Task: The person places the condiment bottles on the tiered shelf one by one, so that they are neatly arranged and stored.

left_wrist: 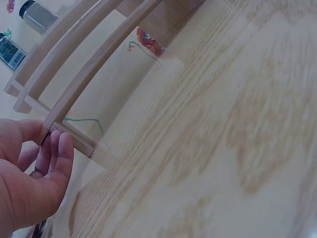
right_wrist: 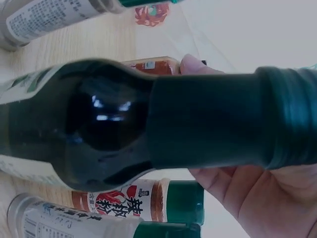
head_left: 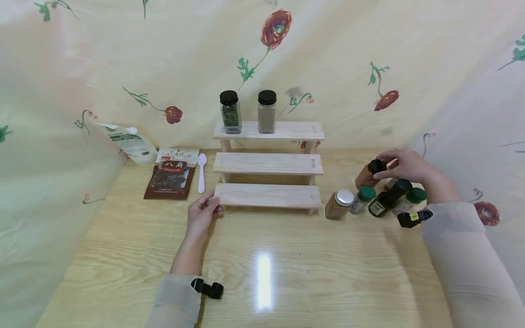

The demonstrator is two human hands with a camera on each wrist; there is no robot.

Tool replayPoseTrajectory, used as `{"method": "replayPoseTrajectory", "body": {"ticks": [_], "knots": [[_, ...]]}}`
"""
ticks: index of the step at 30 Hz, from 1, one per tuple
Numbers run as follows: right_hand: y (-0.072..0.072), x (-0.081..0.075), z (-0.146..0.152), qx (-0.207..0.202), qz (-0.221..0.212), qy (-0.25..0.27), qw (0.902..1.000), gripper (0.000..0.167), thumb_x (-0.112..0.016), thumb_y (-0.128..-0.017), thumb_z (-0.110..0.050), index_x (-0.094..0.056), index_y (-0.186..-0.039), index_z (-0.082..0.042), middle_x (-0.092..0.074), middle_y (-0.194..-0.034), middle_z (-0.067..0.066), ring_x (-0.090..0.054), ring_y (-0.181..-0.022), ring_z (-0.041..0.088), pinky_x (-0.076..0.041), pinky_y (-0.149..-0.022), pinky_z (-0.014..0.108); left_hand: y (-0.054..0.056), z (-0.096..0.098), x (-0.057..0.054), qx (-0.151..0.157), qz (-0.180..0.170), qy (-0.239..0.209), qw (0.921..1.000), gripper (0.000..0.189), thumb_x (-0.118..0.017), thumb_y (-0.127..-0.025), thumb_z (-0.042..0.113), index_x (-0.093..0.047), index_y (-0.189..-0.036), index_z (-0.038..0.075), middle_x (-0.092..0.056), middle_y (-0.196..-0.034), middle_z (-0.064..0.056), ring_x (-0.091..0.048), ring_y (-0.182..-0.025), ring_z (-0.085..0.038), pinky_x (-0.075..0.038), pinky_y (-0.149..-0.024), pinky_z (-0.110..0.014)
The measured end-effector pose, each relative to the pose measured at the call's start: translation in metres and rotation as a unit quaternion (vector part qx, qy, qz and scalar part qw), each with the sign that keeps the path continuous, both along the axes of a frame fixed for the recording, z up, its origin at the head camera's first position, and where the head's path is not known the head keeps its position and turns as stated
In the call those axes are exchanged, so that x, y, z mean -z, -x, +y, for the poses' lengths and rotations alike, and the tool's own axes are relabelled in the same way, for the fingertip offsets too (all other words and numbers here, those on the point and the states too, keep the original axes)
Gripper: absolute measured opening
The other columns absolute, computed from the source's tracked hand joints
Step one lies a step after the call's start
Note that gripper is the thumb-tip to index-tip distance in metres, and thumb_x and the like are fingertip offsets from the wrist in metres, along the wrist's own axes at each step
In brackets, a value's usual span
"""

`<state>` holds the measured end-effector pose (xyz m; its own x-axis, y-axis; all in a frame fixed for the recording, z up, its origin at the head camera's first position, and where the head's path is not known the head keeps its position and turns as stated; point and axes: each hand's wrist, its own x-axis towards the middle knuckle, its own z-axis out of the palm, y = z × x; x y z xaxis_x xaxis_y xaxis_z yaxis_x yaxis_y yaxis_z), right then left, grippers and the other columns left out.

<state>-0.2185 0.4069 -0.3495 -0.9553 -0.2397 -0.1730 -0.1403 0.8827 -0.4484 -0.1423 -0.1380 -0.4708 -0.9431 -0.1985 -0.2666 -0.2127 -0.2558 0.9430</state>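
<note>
My left hand (head_left: 200, 215) pinches the left end of the lowest tier of a three-tier wooden rack (head_left: 268, 196); the left wrist view shows the thumb and fingers round that board end (left_wrist: 48, 130). On the right, my right hand (head_left: 406, 165) holds a black-capped jar of reddish-brown spice (head_left: 365, 177) by its cap. That jar is tilted, and whether it touches the table is hard to tell. In the right wrist view a dark green-necked bottle (right_wrist: 114, 119) covers much of the hand and the jar. Two black-capped jars, green herb (head_left: 231, 116) and pale powder (head_left: 267, 114), stand on the top tier.
Near the right hand stand a silver-lidded jar (head_left: 338, 207), green-capped jars (head_left: 361, 200) and the dark bottle (head_left: 387, 200). Left of the rack lie a white spoon (head_left: 202, 173), a brown spice packet (head_left: 170, 177) and a white pouch (head_left: 137, 146) leaning on the curtain (head_left: 197, 59).
</note>
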Motion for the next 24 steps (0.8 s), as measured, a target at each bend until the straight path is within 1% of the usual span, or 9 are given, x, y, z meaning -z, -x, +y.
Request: {"method": "replayPoseTrajectory", "body": {"ticks": [2, 5, 9, 13, 15, 19, 21, 22, 24], "knots": [[0.001, 0.0, 0.0, -0.004, 0.003, 0.003, 1.0, 0.063, -0.084, -0.085, -0.035, -0.06, -0.128, 0.005, -0.063, -0.121, 0.028, -0.064, -0.099, 0.04, -0.06, -0.069, 0.037, 0.001, 0.0, 0.0, -0.003, 0.003, -0.001, 1.0, 0.041, -0.066, -0.097, 0.001, -0.057, -0.137, -0.005, -0.056, -0.08, -0.002, -0.066, -0.066, -0.01, -0.064, -0.066, -0.022], [0.001, 0.002, 0.001, 0.001, 0.004, 0.008, 1.0, 0.058, -0.085, -0.084, -0.034, -0.064, -0.126, 0.001, -0.065, -0.119, 0.024, -0.066, -0.092, 0.029, -0.056, -0.063, 0.027, 0.002, 0.0, 0.0, -0.001, 0.006, -0.001, 1.0, 0.041, -0.065, -0.098, 0.001, -0.057, -0.137, -0.006, -0.057, -0.079, -0.001, -0.066, -0.065, -0.01, -0.064, -0.065, -0.021], [0.0, 0.007, -0.001, -0.003, 0.009, 0.029, 0.9995, 0.056, -0.085, -0.085, -0.032, -0.064, -0.126, 0.0, -0.067, -0.116, 0.021, -0.067, -0.081, 0.02, -0.055, -0.06, 0.025, 0.001, -0.001, 0.0, -0.009, 0.008, -0.003, 0.9999, 0.04, -0.065, -0.098, 0.0, -0.057, -0.137, -0.006, -0.057, -0.078, -0.001, -0.066, -0.064, -0.01, -0.064, -0.062, -0.021], [-0.001, 0.013, 0.0, 0.001, 0.012, 0.05, 0.9987, 0.056, -0.083, -0.087, -0.027, -0.062, -0.129, 0.002, -0.071, -0.106, 0.02, -0.069, -0.072, 0.02, -0.056, -0.058, 0.025, 0.001, -0.001, 0.001, -0.013, 0.007, -0.007, 0.9999, 0.041, -0.065, -0.097, -0.001, -0.057, -0.136, -0.007, -0.057, -0.078, -0.002, -0.065, -0.063, -0.01, -0.064, -0.062, -0.021], [0.0, 0.014, 0.0, 0.004, 0.01, 0.055, 0.9984, 0.058, -0.082, -0.088, -0.025, -0.058, -0.132, 0.005, -0.072, -0.103, 0.022, -0.069, -0.07, 0.022, -0.056, -0.057, 0.025, 0.001, -0.002, 0.001, -0.01, 0.007, -0.007, 0.9999, 0.042, -0.065, -0.097, -0.001, -0.056, -0.137, -0.008, -0.057, -0.078, -0.002, -0.065, -0.063, -0.01, -0.064, -0.063, -0.021], [0.001, 0.016, 0.0, 0.005, -0.001, 0.058, 0.9983, 0.065, -0.079, -0.091, -0.026, -0.051, -0.139, 0.007, -0.063, -0.123, 0.031, -0.069, -0.074, 0.018, -0.057, -0.059, 0.025, 0.001, -0.001, 0.0, -0.008, 0.007, -0.004, 0.9999, 0.042, -0.065, -0.097, 0.0, -0.056, -0.138, -0.007, -0.057, -0.079, -0.002, -0.065, -0.064, -0.01, -0.065, -0.065, -0.023], [0.002, 0.016, -0.001, 0.005, -0.001, 0.058, 0.9983, 0.066, -0.079, -0.091, -0.027, -0.05, -0.14, 0.006, -0.059, -0.127, 0.033, -0.069, -0.075, 0.016, -0.057, -0.06, 0.025, 0.002, -0.001, 0.0, -0.009, 0.008, -0.002, 0.9999, 0.042, -0.065, -0.097, 0.0, -0.056, -0.138, -0.006, -0.057, -0.08, -0.002, -0.065, -0.064, -0.01, -0.064, -0.065, -0.022], [0.002, 0.016, -0.002, 0.004, 0.0, 0.056, 0.9984, 0.066, -0.079, -0.091, -0.027, -0.051, -0.14, 0.006, -0.061, -0.124, 0.032, -0.068, -0.074, 0.015, -0.057, -0.06, 0.024, 0.002, -0.001, 0.0, -0.009, 0.009, -0.001, 0.9999, 0.042, -0.065, -0.097, 0.0, -0.056, -0.138, -0.007, -0.057, -0.08, -0.002, -0.065, -0.064, -0.01, -0.064, -0.065, -0.022], [0.002, 0.017, -0.002, 0.004, 0.003, 0.05, 0.9988, 0.064, -0.078, -0.092, -0.028, -0.052, -0.14, 0.005, -0.069, -0.108, 0.027, -0.067, -0.07, 0.015, -0.055, -0.059, 0.024, 0.002, -0.001, 0.0, -0.01, 0.011, -0.001, 0.9999, 0.042, -0.065, -0.097, -0.001, -0.056, -0.137, -0.007, -0.056, -0.08, -0.002, -0.065, -0.064, -0.009, -0.064, -0.064, -0.021]]}}
